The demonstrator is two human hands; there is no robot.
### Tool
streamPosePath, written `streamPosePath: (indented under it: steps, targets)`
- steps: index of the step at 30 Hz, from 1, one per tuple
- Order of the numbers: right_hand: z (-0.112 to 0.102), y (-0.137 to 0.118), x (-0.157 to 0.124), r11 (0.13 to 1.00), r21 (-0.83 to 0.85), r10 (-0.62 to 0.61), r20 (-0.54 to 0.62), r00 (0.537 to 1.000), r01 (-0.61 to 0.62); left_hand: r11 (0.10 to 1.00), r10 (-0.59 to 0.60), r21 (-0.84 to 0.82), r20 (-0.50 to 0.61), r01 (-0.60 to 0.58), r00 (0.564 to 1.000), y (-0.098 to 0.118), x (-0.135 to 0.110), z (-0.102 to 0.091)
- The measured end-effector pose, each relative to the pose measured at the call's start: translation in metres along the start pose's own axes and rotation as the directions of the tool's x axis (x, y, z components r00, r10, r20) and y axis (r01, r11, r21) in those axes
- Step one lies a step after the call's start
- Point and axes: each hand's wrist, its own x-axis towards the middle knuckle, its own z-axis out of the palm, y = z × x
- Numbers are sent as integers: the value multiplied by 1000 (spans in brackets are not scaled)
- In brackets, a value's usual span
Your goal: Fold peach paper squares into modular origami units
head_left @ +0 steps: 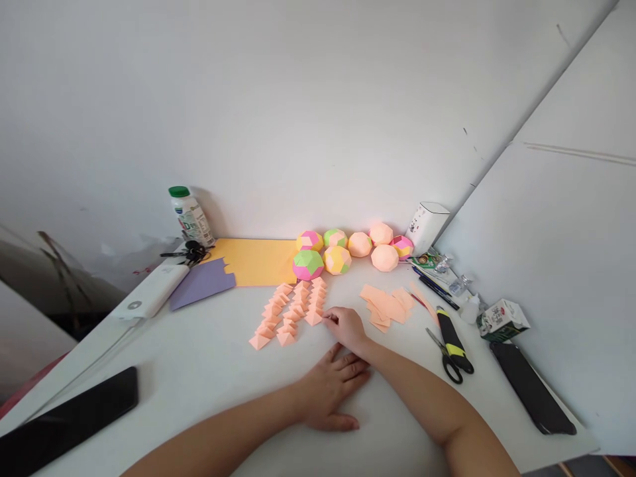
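Note:
Three rows of folded peach paper pieces stand on the white table, leaning one against another. My right hand is closed in a pinch at the right tip of the folded paper piece at the front of the right row. Flat on the table lies my left hand, fingers stretched out, just under my right wrist and holding nothing. Several faceted paper balls in green, pink, yellow and peach sit behind the rows. Loose peach paper cutouts lie to the right.
Yellow card and purple card lie at the back left, near a bottle, keys and a white power strip. Right: scissors, a utility knife, pens, a small box. A black phone lies front left.

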Motion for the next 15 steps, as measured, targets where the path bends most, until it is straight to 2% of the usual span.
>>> streamPosePath:
  steps: [5,7,9,10,12,14,15]
  targets:
    - [2,8,-6,990,122,-70,-11,997,71,1000,-6,18,49,6,999,2,1,-2]
    - [-1,10,-6,990,99,-102,-34,994,104,1000,-17,14,70,16,997,2,2,-2]
    - [-9,11,-2,987,-34,-157,-85,984,155,1000,-22,11,86,21,996,2,2,-1]
    - [-15,12,1,972,-155,-196,-108,975,178,1000,-20,9,91,20,996,2,1,-1]
    - [-29,16,9,898,-416,-228,-163,960,143,1000,-14,9,93,13,996,0,1,0]
    - [-41,24,16,794,-606,-137,-233,963,-34,1000,-3,15,86,1,996,-1,0,2]
    - [-44,29,18,735,-657,-16,-264,964,-168,1000,4,19,80,-5,997,-2,0,2]
